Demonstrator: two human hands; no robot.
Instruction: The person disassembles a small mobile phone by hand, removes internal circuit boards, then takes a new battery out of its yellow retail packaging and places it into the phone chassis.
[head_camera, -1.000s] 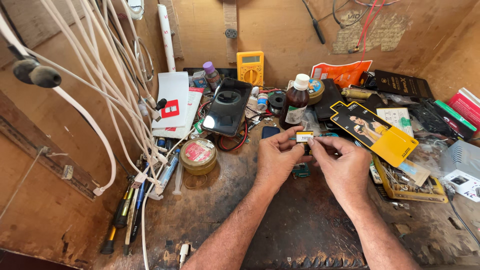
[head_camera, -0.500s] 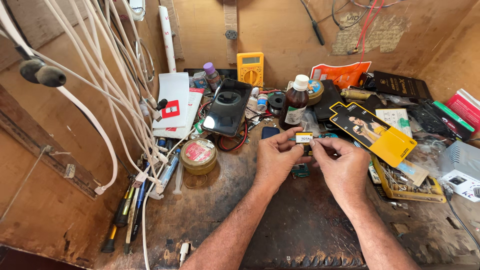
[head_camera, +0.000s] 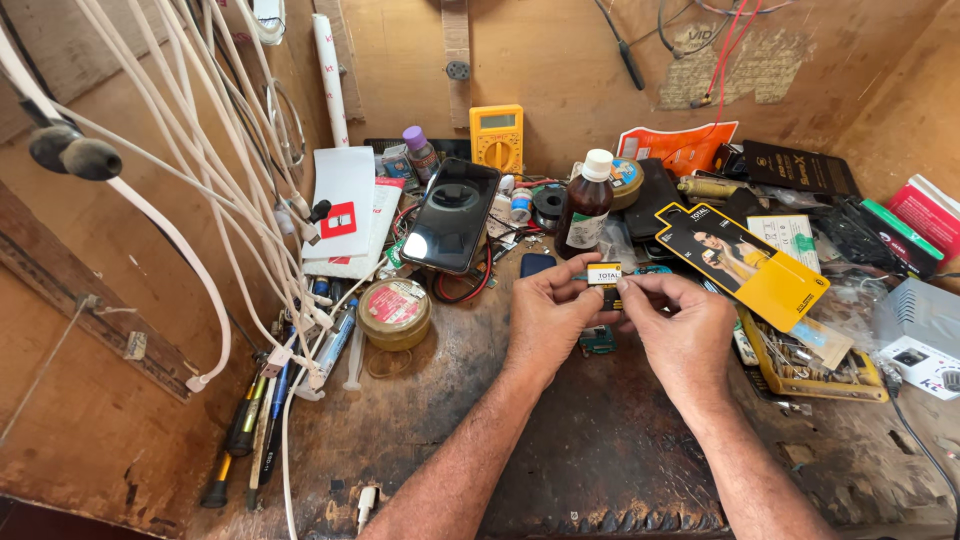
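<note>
While both hands pinch small yellow-black label | yellow card right

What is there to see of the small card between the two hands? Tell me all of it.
The card is a small flat rectangle, white at the top with a yellow band and dark below, apparently printed card or plastic. It is held upright above the worn wooden bench, facing the camera. The left hand pinches its left edge, the right hand its right edge. The fingers cover its lower part.
</note>
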